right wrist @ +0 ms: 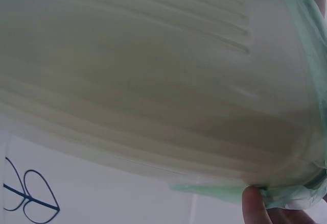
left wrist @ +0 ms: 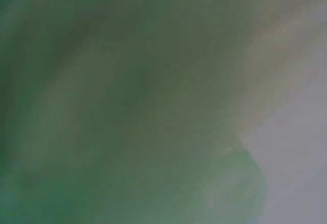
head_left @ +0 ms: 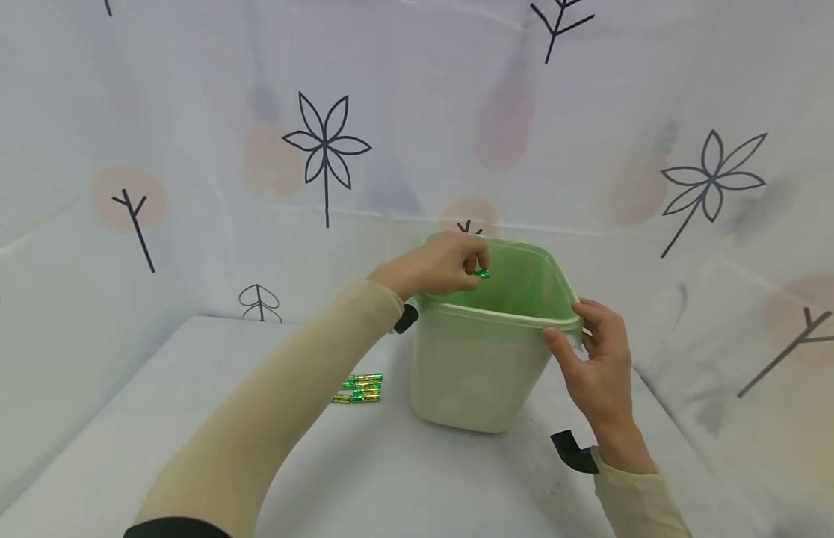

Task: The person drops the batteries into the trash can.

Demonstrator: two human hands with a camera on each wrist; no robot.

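A pale green waste bin with a thin green bag liner stands on the white table. Over its open top is my left hand, pinching a small shiny green battery between thumb and fingers. My right hand grips the bin's rim at the right corner, thumb on the front side. In the right wrist view, fingertips press the folded liner edge at the rim. Several green-and-gold batteries lie in rows left of the bin, partly hidden by my left sleeve. The left wrist view is blurred green.
The white table runs back to a patterned cloth with flower and twig drawings, close behind the bin. Another stretch of cloth borders the table on the right.
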